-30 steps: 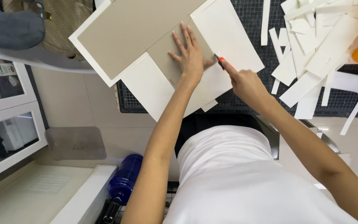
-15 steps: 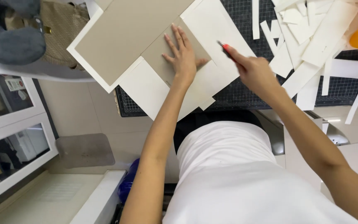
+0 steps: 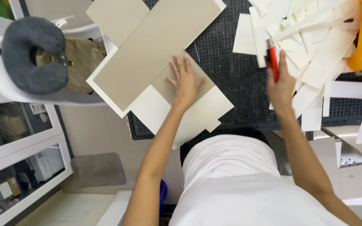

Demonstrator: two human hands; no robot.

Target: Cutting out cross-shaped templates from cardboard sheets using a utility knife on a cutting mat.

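Now left hand (image 3: 185, 81) flat, fingers spread on grey board (image 3: 147, 50); right hand (image 3: 281, 86) clamps red cutter (image 3: 272, 62) over bare mat (image 3: 239, 83).

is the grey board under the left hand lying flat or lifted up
Flat. The grey board lies level on the cutting mat, with the left hand spread palm down on it.

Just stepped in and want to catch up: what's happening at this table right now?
A person in a white top leans over a dark gridded cutting mat. The left hand presses flat on a grey cardboard piece that lies over cream sheets. The right hand grips a red utility knife, off the board and beside a heap of cut white strips.
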